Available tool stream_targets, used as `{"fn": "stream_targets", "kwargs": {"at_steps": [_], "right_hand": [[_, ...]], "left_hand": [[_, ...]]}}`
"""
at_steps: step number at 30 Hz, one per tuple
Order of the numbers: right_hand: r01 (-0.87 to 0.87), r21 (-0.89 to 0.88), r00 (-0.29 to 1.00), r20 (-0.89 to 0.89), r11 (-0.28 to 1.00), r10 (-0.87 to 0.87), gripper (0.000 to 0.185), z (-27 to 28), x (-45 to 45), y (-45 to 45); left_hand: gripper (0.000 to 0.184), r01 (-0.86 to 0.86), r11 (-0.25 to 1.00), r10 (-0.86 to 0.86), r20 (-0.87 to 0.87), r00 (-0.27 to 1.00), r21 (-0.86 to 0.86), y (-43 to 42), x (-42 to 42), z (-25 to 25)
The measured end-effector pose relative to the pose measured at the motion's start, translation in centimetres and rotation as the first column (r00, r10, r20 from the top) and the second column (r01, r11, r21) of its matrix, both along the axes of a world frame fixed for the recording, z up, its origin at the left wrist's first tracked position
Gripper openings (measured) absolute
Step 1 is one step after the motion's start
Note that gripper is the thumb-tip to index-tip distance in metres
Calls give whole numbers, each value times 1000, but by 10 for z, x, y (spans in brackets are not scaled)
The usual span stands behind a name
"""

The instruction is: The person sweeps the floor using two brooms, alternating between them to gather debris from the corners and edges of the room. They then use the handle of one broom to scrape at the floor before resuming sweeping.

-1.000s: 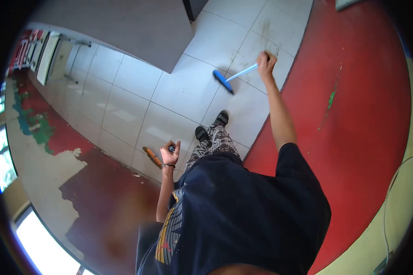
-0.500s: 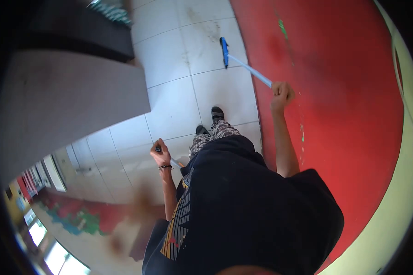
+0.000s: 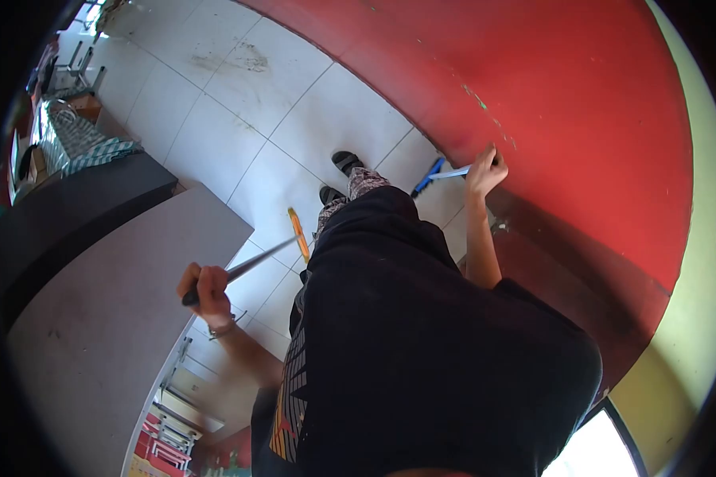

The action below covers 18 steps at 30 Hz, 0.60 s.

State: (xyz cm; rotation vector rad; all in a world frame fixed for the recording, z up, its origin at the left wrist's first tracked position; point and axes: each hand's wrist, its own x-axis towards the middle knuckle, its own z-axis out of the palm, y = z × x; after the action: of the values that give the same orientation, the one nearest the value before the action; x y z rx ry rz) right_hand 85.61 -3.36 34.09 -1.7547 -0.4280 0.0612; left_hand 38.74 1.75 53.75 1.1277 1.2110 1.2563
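My left hand [image 3: 206, 294] is wrapped round the dark grip of a grey pole that slants down to an orange broom head [image 3: 298, 234] over the tiles, left of my feet. In my right hand [image 3: 486, 171] is the pale handle of a blue broom [image 3: 428, 177]. Its head is at the floor, right of my feet, near the base of the red wall. Both hands are closed and far apart, one on each side of my body.
A grey tabletop [image 3: 127, 278] lies to the left, beside a dark surface with checkered cloth [image 3: 103, 155]. The red wall [image 3: 581, 135] curves along the right. Brown smudges [image 3: 250, 57] mark the tiled floor ahead. Chairs [image 3: 167, 453] stand at the lower left.
The view has turned, bringing the grey table nearer on the left. My left hand has moved outward with its pole, and the orange head now shows. The blue broom head has come closer to my feet.
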Motion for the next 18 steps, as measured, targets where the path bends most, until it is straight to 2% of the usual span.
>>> {"fn": "stream_targets", "kwargs": {"at_steps": [1, 3, 5, 7, 9, 10, 11, 13, 15, 17, 18], "right_hand": [[13, -6, 1000, 0, 1000, -13, 38, 13, 4, 2], [126, -264, 954, 297, 956, -44, 33, 37, 15, 13], [153, -330, 954, 296, 932, -52, 31, 27, 38, 15], [176, -400, 954, 295, 900, -55, 28, 7, 59, 18], [201, -429, 925, 379, 881, -27, 32, -34, 75, 14], [134, -742, 982, 187, 657, 10, 36, -67, 90, 2], [143, -745, 982, 190, 651, 1, 36, -86, 87, -15], [-2, -954, 999, 8, 301, 32, 41, -108, 86, -32], [-210, -969, 977, -211, 131, 4, 45, -123, 78, -60], [-245, -965, 966, -252, 93, -67, 47, -160, 74, -88], [-242, -965, 963, -251, 96, -95, 47, -159, 67, -98]], "left_hand": [[33, 55, 998, -55, -6, 998, 30, 5, 1, 12], [32, 114, 991, -114, -15, 993, 65, 15, 3, 26], [31, 220, 963, -229, 38, 973, 155, 22, 3, 34], [30, 247, 951, -265, 76, 961, 187, 33, 14, 37], [28, 288, 932, -319, 119, 940, 221, 46, 29, 40], [26, 346, 905, -392, 167, 905, 249, 53, 34, 41], [24, 396, 876, -458, 213, 863, 276, 60, 38, 41], [22, 437, 852, -509, 261, 821, 289, 75, 50, 36], [20, 441, 847, -530, 405, 745, 298, 90, 66, 29], [21, 482, 826, -564, 421, 710, 292, 102, 85, 10], [22, 512, 809, -587, 431, 685, 289, 105, 96, -3]]}}
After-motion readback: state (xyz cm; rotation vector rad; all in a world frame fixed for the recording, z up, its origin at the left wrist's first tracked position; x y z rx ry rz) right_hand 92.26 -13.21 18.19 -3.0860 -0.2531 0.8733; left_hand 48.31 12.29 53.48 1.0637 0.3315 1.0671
